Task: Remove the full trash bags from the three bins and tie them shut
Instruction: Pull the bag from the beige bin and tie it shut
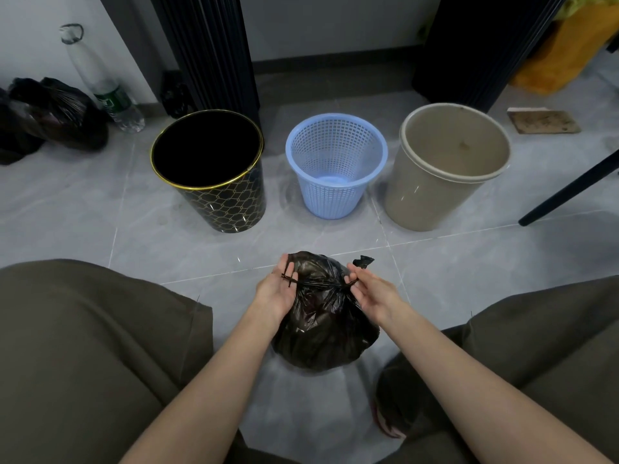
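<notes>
A full black trash bag sits on the floor between my knees. Its two top ends are drawn into a tight strand across the top. My left hand lies palm up at the bag's left side, with the strand's end caught across its fingers. My right hand pinches the other end between thumb and forefinger, and the tip sticks out above it. Beyond stand three bins without bags: a black and gold bin, a blue mesh basket and a beige bin.
Tied black bags lie at the far left by the wall, beside a plastic bottle. Another dark bag rests against my right leg. A dark chair leg slants in at the right, past a piece of cardboard.
</notes>
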### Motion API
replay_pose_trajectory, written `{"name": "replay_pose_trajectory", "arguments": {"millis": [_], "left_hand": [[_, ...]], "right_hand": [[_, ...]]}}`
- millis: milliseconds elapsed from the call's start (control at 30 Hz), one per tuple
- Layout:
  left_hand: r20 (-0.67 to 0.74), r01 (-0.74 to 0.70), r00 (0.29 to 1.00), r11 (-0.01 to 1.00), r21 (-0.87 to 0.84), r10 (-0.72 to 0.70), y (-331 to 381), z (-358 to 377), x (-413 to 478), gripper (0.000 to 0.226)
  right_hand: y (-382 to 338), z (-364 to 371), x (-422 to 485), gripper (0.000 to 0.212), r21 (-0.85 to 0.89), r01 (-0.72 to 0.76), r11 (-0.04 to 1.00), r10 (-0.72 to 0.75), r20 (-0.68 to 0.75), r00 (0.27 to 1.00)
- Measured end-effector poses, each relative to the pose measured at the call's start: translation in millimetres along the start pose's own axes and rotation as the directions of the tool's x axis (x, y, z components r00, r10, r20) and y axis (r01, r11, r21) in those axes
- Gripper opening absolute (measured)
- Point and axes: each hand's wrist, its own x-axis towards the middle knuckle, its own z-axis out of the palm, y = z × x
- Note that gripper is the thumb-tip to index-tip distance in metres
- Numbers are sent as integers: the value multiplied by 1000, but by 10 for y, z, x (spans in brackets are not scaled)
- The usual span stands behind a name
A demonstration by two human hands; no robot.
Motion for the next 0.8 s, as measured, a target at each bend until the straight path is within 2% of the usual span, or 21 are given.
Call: {"name": "replay_pose_trajectory", "arguments": {"millis": [100,133,200,233,300,367,400,467,533,600,633,667,733,800], "left_hand": [[95,0,995,990,138,-14,16,41,-77,39],[102,-38,995,980,194,18,24,62,-78,38],[87,-137,989,946,293,116,32,79,-60,37],[83,-170,985,934,315,151,35,63,-53,42],[105,-213,976,930,300,189,44,29,-70,67],[113,-220,974,942,255,197,17,-35,-39,89],[91,-202,978,953,225,185,6,-51,-27,91],[41,-136,991,959,248,129,-27,-70,18,79],[63,-113,993,894,434,95,-105,-81,6,65],[110,-128,991,771,624,75,-186,-104,-13,70],[128,-157,987,678,718,93,-210,-100,-61,68],[154,-209,977,543,813,146,-227,-116,-74,65],[239,-291,935,185,939,261,-236,-148,-98,58],[364,-381,865,-20,924,344,-247,-221,-95,50]], "right_hand": [[2,12,8,16,-123,27,992,-25,15,1000],[2,16,14,14,-160,48,986,-46,18,999],[-3,16,10,26,-193,95,977,-90,35,995],[-6,16,1,31,-197,110,974,-103,42,994],[-10,6,6,33,-191,118,974,-114,33,993],[-12,0,18,23,-183,117,976,-117,14,993],[-15,2,19,16,-183,117,976,-118,5,993],[-15,13,11,4,-190,111,975,-116,-13,993],[-11,28,-4,8,-193,113,975,-118,-15,993],[-8,30,-7,15,-194,113,974,-119,-18,993],[-12,32,-17,14,-189,113,975,-119,-23,993],[-14,32,-21,12,-182,109,977,-117,-29,993],[-18,33,-24,12,-156,94,983,-101,-39,994],[-19,35,-33,21,-139,84,987,-89,-28,996]]}}
